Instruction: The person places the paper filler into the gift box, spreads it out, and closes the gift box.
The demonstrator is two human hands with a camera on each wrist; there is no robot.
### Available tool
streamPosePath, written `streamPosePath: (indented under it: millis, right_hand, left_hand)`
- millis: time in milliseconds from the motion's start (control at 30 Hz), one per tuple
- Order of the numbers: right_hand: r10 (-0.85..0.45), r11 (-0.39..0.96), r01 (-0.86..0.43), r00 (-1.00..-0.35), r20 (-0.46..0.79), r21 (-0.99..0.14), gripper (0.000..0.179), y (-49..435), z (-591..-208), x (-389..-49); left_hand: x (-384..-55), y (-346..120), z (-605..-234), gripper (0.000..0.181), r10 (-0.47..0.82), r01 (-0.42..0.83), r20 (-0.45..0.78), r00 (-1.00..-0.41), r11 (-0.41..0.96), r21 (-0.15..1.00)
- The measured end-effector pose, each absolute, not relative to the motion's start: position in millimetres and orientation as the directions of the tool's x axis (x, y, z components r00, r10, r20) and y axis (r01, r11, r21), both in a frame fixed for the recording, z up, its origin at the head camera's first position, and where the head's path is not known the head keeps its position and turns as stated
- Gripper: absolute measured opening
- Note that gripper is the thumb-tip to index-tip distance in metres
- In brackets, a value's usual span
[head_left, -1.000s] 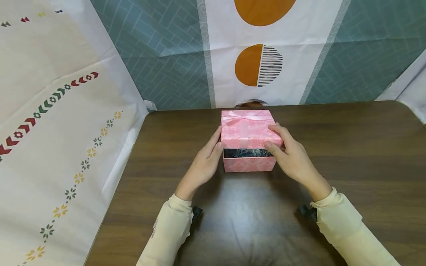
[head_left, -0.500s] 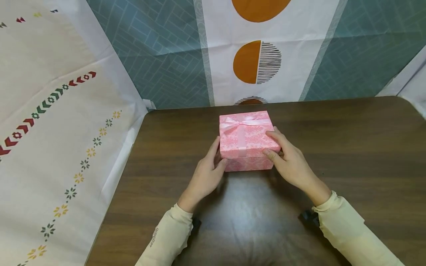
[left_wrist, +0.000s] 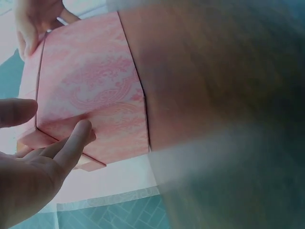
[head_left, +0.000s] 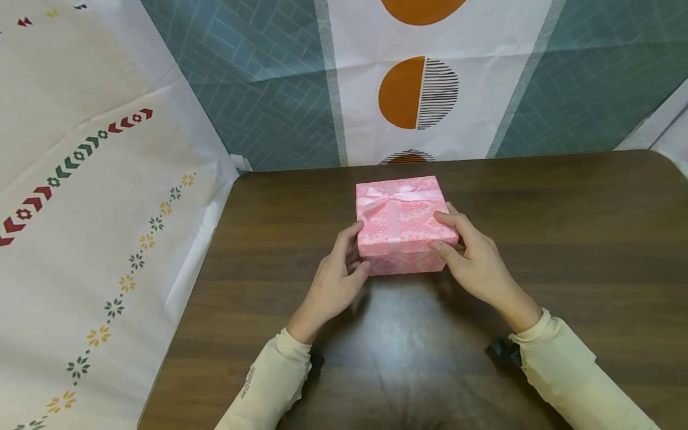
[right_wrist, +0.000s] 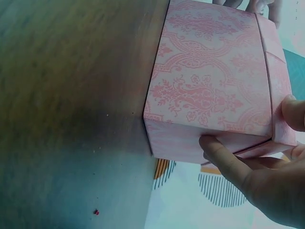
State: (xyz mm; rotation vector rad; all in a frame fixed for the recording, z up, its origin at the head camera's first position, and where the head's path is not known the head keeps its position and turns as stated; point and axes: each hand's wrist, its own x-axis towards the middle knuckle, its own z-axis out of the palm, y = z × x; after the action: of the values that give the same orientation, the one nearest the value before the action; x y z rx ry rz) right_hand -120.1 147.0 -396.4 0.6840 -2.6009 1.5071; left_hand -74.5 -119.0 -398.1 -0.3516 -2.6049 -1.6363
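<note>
A pink patterned gift box (head_left: 405,263) stands on the brown table, its lid (head_left: 414,221) seated on the base. A pale pink ribbon bow (head_left: 391,197) lies across the lid's top. My left hand (head_left: 334,283) holds the left front corner, thumb at the front and fingers along the side. In the left wrist view a fingertip (left_wrist: 83,128) touches the box's side wall. My right hand (head_left: 481,266) grips the lid's right front corner, its thumb (right_wrist: 293,112) on the lid's front rim and its index finger over the top. The box's inside is hidden.
The dark wood table (head_left: 269,257) extends to both sides of the box. Behind it hangs a teal and white cloth (head_left: 279,89), and a white patterned cloth (head_left: 107,215) borders the left edge. A tiny red speck (right_wrist: 96,212) lies on the table.
My right hand has lowered the raised front of the lid onto the base, covering the dark filling. My left hand has slid toward the front corner. The last half second shows little movement.
</note>
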Motion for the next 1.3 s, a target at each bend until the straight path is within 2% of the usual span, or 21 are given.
streamPosePath:
  millis: [233, 467, 567, 733, 967, 1167, 1300]
  right_hand:
    - [-0.329, 0.42, -0.377, -0.911, 0.249, -0.825, 0.054, 148, -394, -120]
    - [-0.352, 0.359, -0.324, -0.916, 0.195, -0.875, 0.049, 152, -387, -123]
    - [-0.35, 0.385, -0.302, -0.922, 0.164, -0.872, 0.047, 152, -390, -122]
    - [-0.361, 0.487, -0.317, -0.922, 0.143, -0.814, 0.05, 150, -402, -119]
    - [-0.385, 0.527, -0.397, -0.9, 0.205, -0.752, 0.052, 149, -403, -121]
    - [-0.42, 0.557, -0.436, -0.882, 0.213, -0.707, 0.049, 152, -399, -121]
    - [-0.419, 0.561, -0.429, -0.885, 0.204, -0.708, 0.05, 152, -402, -123]
  left_hand:
    - [-78, -113, -393, 0.052, 0.143, 0.275, 0.235, -0.961, 0.486, 0.83]
    - [-83, -115, -386, 0.048, 0.153, 0.219, 0.166, -0.974, 0.476, 0.852]
    - [-85, -114, -388, 0.05, 0.192, 0.253, 0.172, -0.966, 0.577, 0.776]
    - [-86, -114, -396, 0.054, 0.258, 0.343, 0.229, -0.939, 0.755, 0.558]
    - [-89, -119, -393, 0.053, 0.26, 0.351, 0.241, -0.935, 0.772, 0.53]
    - [-91, -123, -389, 0.047, 0.324, 0.398, 0.238, -0.916, 0.816, 0.42]
    - [-95, -126, -389, 0.044, 0.338, 0.409, 0.235, -0.911, 0.803, 0.434]
